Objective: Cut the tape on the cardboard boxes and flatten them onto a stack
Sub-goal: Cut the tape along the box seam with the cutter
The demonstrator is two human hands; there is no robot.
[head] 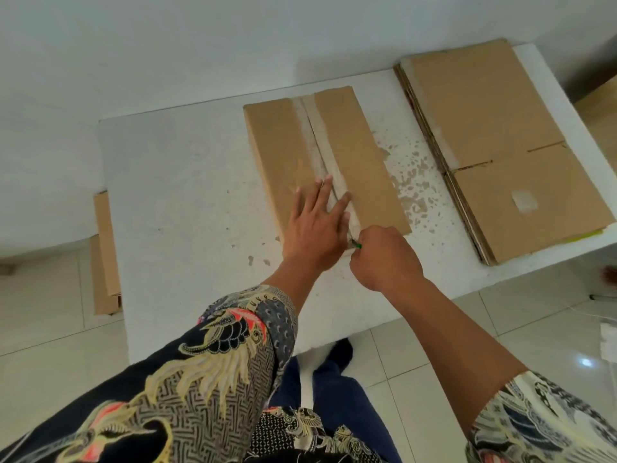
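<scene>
knife at the near end of the taped seam

box (325,162) mid-table; tape (322,148) runs toward 12 o'clock from the right hand (384,259) – fingers clenched on a cutter (356,244); left hand (315,225) flat, fingers spread, pressing the lid.

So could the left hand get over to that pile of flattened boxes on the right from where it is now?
Probably not directly. The left hand lies flat on the taped box, and the right hand, gripping a cutter, sits between it and the flattened stack. It would need to lift and cross over.
</scene>
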